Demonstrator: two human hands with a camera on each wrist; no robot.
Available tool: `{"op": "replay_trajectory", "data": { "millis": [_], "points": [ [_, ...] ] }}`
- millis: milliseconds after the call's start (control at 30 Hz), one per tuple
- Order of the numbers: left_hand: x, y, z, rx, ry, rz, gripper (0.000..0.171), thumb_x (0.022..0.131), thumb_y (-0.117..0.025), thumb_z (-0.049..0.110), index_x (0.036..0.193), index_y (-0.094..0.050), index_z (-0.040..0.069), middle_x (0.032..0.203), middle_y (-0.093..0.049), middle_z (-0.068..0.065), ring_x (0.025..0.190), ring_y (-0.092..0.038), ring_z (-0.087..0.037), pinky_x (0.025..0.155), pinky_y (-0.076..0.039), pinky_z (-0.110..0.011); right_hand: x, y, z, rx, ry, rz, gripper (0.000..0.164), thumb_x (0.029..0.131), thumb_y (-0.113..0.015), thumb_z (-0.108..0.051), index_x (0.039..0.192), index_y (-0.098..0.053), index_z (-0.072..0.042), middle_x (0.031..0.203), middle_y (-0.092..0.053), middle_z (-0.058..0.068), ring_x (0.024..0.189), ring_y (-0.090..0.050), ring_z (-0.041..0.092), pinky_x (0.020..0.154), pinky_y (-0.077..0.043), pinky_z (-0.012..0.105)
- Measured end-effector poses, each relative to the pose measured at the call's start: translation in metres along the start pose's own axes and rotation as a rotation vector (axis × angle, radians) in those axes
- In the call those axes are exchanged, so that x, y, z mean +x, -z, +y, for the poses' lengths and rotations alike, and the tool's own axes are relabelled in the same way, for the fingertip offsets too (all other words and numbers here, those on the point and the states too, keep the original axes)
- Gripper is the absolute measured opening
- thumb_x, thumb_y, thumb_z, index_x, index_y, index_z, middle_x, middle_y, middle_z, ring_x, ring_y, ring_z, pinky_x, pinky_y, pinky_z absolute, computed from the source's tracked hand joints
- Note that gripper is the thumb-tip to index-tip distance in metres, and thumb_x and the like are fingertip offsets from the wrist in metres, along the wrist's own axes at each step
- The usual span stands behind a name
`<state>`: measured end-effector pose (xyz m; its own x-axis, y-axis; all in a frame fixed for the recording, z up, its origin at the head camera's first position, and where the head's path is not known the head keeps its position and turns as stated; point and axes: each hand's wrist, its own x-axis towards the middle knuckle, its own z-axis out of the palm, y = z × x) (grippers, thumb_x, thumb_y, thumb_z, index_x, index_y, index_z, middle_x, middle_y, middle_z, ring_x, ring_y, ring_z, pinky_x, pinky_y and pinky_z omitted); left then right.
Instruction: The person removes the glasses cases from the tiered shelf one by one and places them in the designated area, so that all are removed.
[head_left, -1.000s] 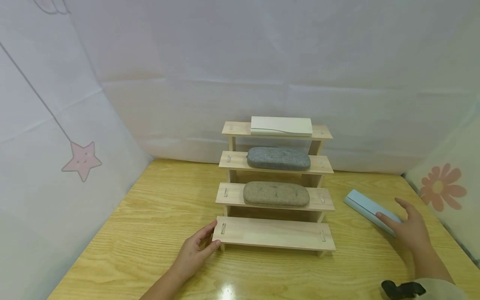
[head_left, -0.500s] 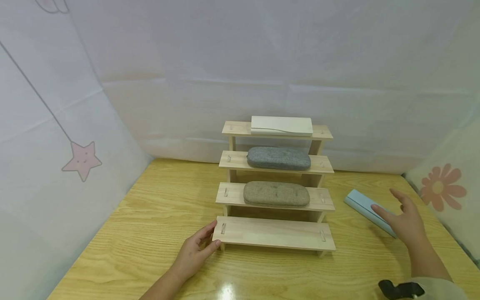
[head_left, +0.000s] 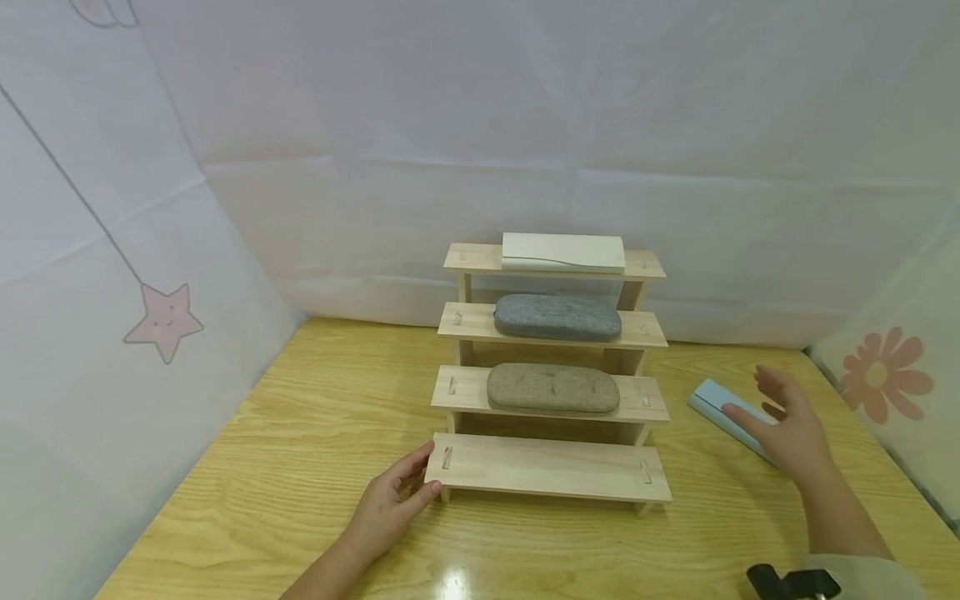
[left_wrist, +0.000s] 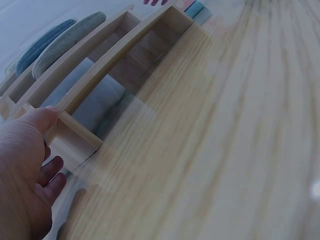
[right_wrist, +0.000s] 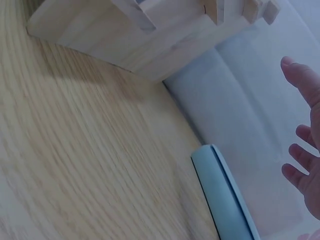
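Note:
A four-tier wooden display stand (head_left: 547, 467) stands on the table. My left hand (head_left: 386, 508) holds the left end of its lowest step, thumb at the front corner and fingers at the back one; in the left wrist view the thumb (left_wrist: 42, 119) lies along the step's end. To the right of the stand, a light blue glasses case (head_left: 731, 421) lies slantwise on the table. My right hand (head_left: 793, 433) hovers over that case with thumb and fingers spread and nothing between them. In the right wrist view, the blue case (right_wrist: 220, 192) lies apart from the fingers.
On the upper steps sit a white glasses case (head_left: 562, 250), a grey-blue fabric case (head_left: 557, 317) and a tan fabric case (head_left: 552, 387). White cloth (head_left: 480, 108) hangs behind the wood-grain table (head_left: 315, 433), with printed cloth at both sides.
My right hand has shifted left and slightly up over the blue glasses case, which stays where it was. My left hand keeps its place on the stand.

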<state>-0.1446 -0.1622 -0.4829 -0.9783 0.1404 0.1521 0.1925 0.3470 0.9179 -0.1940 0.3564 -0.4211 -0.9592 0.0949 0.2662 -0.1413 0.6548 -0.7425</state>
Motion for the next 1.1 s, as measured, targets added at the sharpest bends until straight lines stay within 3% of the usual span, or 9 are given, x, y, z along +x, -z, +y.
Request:
{"op": "replay_trajectory", "data": {
  "millis": [100,200,400,633,933,1100],
  "points": [
    [0.000,0.000,0.000,0.001,0.001,0.003,0.055,0.091,-0.070,0.024,0.141,-0.052,0.008,0.148,-0.049,-0.011,0.132,-0.051,-0.035,0.106,-0.046,-0.041,0.000,-0.002,-0.007,0.006,0.025,0.011,0.077,0.094,-0.068,-0.025,0.155,-0.023,-0.011,0.150,-0.037,0.005,0.116,-0.034,-0.017,0.082,-0.032,-0.006],
    [0.000,0.000,0.001,0.000,0.001,0.005,0.055,0.091,-0.070,0.023,0.141,-0.052,0.008,0.147,-0.049,-0.011,0.132,-0.052,-0.034,0.106,-0.047,-0.041,-0.001,-0.005,-0.014,0.012,0.042,0.015,0.077,0.092,-0.070,-0.024,0.154,-0.026,-0.011,0.144,-0.041,-0.004,0.109,-0.034,-0.022,0.081,-0.035,-0.005],
    [0.000,0.000,0.002,0.003,0.003,0.007,0.055,0.091,-0.070,0.024,0.141,-0.052,0.009,0.147,-0.050,-0.010,0.132,-0.052,-0.034,0.106,-0.047,-0.041,-0.003,-0.012,-0.029,0.046,0.066,0.003,0.075,0.090,-0.072,-0.020,0.152,-0.030,-0.011,0.132,-0.039,-0.024,0.106,-0.037,-0.020,0.081,-0.039,-0.002],
    [0.000,-0.001,-0.001,0.014,0.015,0.007,0.056,0.091,-0.070,0.025,0.141,-0.052,0.009,0.148,-0.049,-0.009,0.132,-0.051,-0.033,0.107,-0.046,-0.041,-0.004,-0.022,-0.044,0.084,0.113,-0.025,0.071,0.090,-0.073,-0.017,0.149,-0.034,-0.008,0.130,-0.037,-0.031,0.110,-0.040,-0.017,0.082,-0.039,-0.002],
    [0.001,-0.001,-0.001,0.017,0.029,0.007,0.056,0.090,-0.071,0.024,0.141,-0.052,0.010,0.147,-0.050,-0.008,0.132,-0.052,-0.030,0.107,-0.047,-0.041,-0.007,-0.034,-0.065,0.090,0.135,-0.085,0.069,0.090,-0.073,-0.019,0.148,-0.036,-0.006,0.131,-0.039,-0.028,0.111,-0.039,-0.017,0.084,-0.040,-0.001],
    [0.002,-0.001,0.001,0.013,0.039,0.005,0.057,0.090,-0.071,0.024,0.142,-0.052,0.010,0.148,-0.049,-0.007,0.133,-0.051,-0.030,0.107,-0.046,-0.040,-0.005,-0.041,-0.077,0.086,0.134,-0.121,0.069,0.090,-0.073,-0.021,0.147,-0.037,-0.006,0.139,-0.044,0.000,0.109,-0.041,-0.014,0.083,-0.042,0.000]
  ]
}}
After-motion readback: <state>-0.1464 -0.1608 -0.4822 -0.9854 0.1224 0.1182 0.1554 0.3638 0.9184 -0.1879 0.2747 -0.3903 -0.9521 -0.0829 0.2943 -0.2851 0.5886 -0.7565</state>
